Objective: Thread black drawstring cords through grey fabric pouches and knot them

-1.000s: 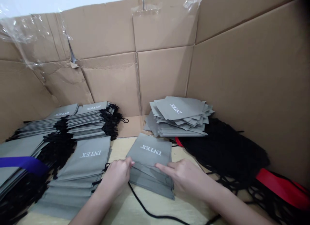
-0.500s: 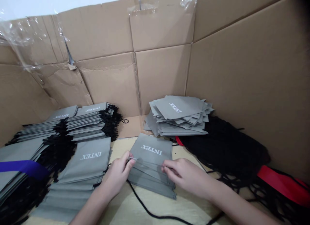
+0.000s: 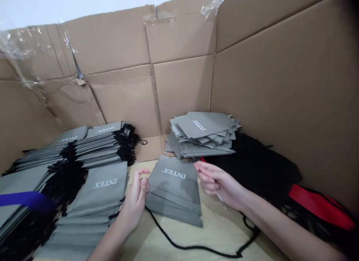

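My left hand is curled beside the middle stack of grey drawstring pouches, with thumb and forefinger slightly apart. A black cord runs from this hand across the tabletop to under my right forearm; the grip on it is partly hidden. My right hand is raised at the stack's right side, fingers closed around a thin pale rod. White INTEX lettering faces up on the top pouch. Left of my left hand lies another pile of pouches with short black cord ends.
Further pouch stacks with black cords stand at the back left, near a blue strip. A loose pile of pouches sits at the back. Bundled black cords and a red band lie right. Cardboard walls surround the tabletop.
My right hand has moved up and away from the pouches with the thin rod, which was between both hands. My left thumb and forefinger have come apart.
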The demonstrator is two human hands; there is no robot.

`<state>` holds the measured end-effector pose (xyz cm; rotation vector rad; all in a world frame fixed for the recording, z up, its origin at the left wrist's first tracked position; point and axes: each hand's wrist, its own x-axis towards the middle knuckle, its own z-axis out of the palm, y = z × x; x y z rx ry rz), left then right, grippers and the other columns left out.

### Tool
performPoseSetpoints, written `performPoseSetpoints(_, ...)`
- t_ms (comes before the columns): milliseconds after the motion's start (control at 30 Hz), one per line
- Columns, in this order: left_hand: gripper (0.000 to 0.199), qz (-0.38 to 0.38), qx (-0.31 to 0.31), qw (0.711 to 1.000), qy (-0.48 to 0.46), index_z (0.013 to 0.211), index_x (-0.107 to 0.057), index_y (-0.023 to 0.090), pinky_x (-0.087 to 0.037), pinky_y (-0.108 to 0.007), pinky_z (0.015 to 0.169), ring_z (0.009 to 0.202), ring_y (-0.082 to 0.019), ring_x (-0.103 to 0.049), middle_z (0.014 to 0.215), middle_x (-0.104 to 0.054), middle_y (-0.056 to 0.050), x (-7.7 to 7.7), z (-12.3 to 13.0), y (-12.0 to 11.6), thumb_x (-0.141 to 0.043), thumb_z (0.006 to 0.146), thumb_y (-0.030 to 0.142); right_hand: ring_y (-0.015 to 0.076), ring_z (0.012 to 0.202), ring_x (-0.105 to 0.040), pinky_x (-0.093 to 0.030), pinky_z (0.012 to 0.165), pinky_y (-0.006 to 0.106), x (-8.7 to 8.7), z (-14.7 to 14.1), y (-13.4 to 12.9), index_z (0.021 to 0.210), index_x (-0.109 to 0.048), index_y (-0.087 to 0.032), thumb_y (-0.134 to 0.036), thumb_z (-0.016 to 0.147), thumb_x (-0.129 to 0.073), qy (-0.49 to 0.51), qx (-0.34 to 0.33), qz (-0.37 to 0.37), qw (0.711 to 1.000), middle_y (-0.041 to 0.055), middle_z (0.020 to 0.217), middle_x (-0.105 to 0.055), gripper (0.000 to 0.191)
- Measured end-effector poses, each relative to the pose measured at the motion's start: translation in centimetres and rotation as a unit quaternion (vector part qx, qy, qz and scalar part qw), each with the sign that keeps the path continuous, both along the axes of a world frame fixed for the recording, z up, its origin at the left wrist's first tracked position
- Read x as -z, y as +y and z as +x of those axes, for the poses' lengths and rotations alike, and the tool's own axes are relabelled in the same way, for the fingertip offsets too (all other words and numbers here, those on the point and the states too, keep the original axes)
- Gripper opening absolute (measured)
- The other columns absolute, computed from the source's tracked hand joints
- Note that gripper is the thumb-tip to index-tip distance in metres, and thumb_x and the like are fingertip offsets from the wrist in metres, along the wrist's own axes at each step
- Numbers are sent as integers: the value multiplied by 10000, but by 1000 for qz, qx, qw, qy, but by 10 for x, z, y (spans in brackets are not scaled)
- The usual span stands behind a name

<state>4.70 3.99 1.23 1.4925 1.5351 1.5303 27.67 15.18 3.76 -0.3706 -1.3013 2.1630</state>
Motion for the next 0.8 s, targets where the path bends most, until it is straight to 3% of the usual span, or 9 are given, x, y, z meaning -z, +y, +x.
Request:
performPoseSetpoints(100,338,-53,92,994,1,768,-455,190,-308,-223,542,552,-109,-374,590,-380,45,4,11,0,-324,925,459,24,456,-387,-405,525,142,0,-3,-5,911,-530,-238,-129,756,-662,138,65,-76,985,-108,574,-359,232)
performPoseSetpoints(167,379,-76,138,987,-7,667,-472,174,-341,-224,577,583,-113,-433,594,-461,17,9,22,1,-377,905,453,73,698,-556,-485,739,260,-1,-5,-10,881,-529,-250,-122,722,-711,167,62,-90,980,-90,655,-458,273)
performPoseSetpoints(233,363,-101,176,978,-47,644,-518,158,-365,-225,571,566,-115,-472,577,-514,-1,16,34,3,-463,852,450,126,921,-569,-470,857,381,-2,-5,-16,836,-530,-251,-155,698,-750,177,53,-90,979,-73,769,-533,277)
performPoseSetpoints(300,304,-134,196,966,-105,665,-561,142,-378,-220,532,505,-108,-483,540,-538,-2,23,43,5,-539,788,418,134,1005,-550,-451,906,423,-2,-5,-21,807,-538,-256,-189,693,-764,187,61,-87,977,-74,827,-561,261)
performPoseSetpoints(433,180,-158,207,946,-191,743,-585,131,-391,-203,471,430,-91,-493,519,-588,0,28,53,5,-595,714,309,103,931,-588,-497,877,326,1,-8,-27,733,-562,-232,-177,670,-777,159,105,-79,979,-80,801,-577,231)
performPoseSetpoints(567,192,-129,188,942,-245,774,-562,133,-394,-189,426,389,-86,-517,533,-626,-6,25,56,2,-612,706,306,76,767,-625,-532,742,183,13,-17,-30,731,-617,-191,-199,635,-799,60,141,-80,985,-50,758,-612,206)
performPoseSetpoints(800,208,-58,38,960,-270,752,-553,134,-431,-181,456,418,-86,-561,552,-657,-5,25,45,7,-645,699,312,66,744,-629,-515,766,159,31,-27,-32,753,-647,-175,-217,634,-805,30,143,-94,985,-30,731,-652,202)
